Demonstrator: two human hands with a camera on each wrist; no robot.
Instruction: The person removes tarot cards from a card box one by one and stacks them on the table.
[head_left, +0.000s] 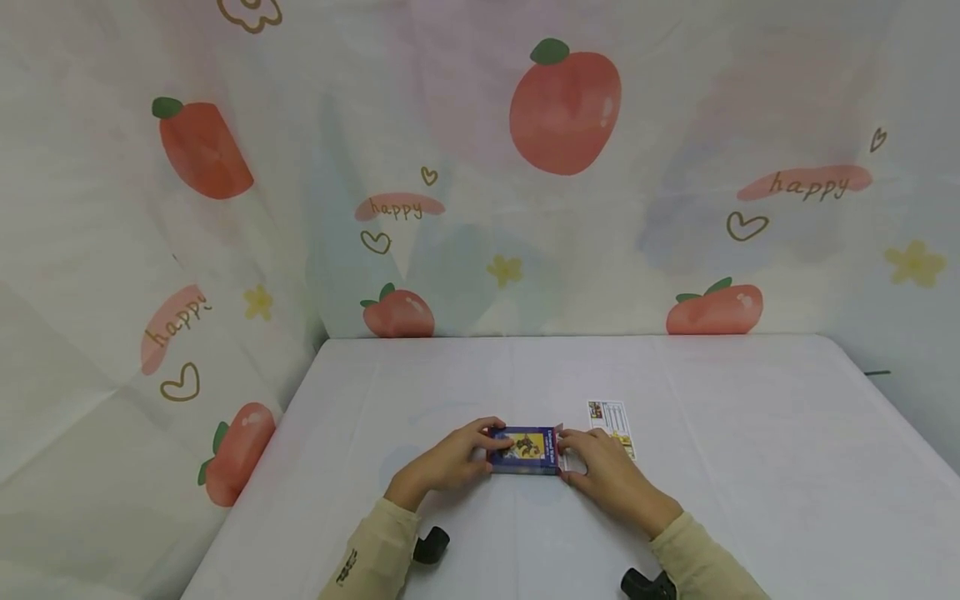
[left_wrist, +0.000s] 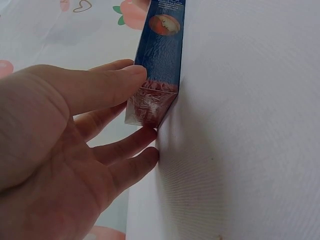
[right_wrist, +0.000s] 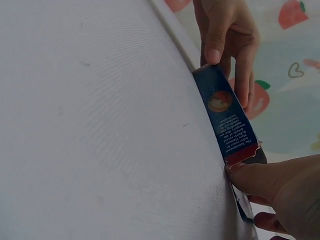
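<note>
A small blue card box (head_left: 525, 447) with a yellow picture on its top face lies flat on the white table. My left hand (head_left: 453, 457) grips its left end, thumb on the near side and index finger over the top. Clear wrap covers that end of the box (left_wrist: 160, 55) in the left wrist view. At the right end, the thumb and fingers of my right hand (head_left: 611, 475) pinch the box's edge. That end of the box (right_wrist: 225, 115) looks opened, with ragged edges and a loose flap, in the right wrist view. What is inside is hidden.
A white printed card (head_left: 611, 417) lies just beyond my right hand, partly covered by it. Black wrist devices (head_left: 432, 546) sit by both sleeves. A fruit-patterned cloth (head_left: 480, 250) hangs behind the table (head_left: 750, 433) and along its left side.
</note>
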